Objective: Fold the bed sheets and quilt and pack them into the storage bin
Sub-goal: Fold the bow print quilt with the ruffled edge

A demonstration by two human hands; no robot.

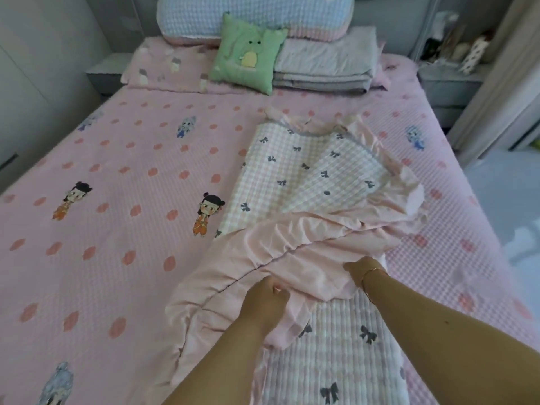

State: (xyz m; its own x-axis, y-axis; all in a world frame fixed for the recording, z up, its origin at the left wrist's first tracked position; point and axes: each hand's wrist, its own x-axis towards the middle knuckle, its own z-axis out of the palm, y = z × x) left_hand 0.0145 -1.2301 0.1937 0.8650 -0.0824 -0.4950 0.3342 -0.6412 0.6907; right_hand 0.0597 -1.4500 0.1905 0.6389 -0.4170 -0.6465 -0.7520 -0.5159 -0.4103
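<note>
Pink gathered skirt of the bow-print checked sheet (pixel 306 176): I am bunching it on the bed (pixel 102 200), my left hand (pixel 267 299) clenching a fistful at the seam, probably to square the edge for a fold. My right hand (pixel 361 268) is reaching into the fabric; its fingers are hidden, so I cannot tell its grasp. Folded grey quilt (pixel 324 65) is waiting by the green dinosaur cushion (pixel 248 54) and pillows. Storage bin: not in view. Nothing is blocking the fold.
</note>
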